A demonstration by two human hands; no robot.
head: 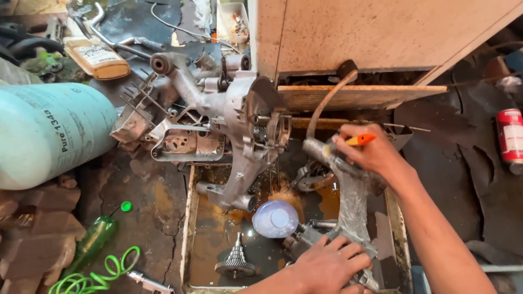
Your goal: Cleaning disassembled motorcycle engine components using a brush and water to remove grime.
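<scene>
My left hand (328, 265) grips the lower end of a grey metal engine part (353, 201) that stands in a tray (190, 218) of dirty brown liquid. My right hand (370, 151) holds a brush with an orange handle (360, 140) against the upper end of that part. A curved kick lever with a black rubber tip (345, 69) rises from the part's top. A pale round cap (275, 219) and a small gear shaft (237, 260) lie in the tray.
A large grey engine casing (229, 117) leans on the tray's far edge. A pale green gas cylinder (49, 130) lies at left, above bricks (32, 218). A green bottle (91, 239), green coiled hose (98, 277), wooden cabinet (376, 38) and red can (509, 136) surround the spot.
</scene>
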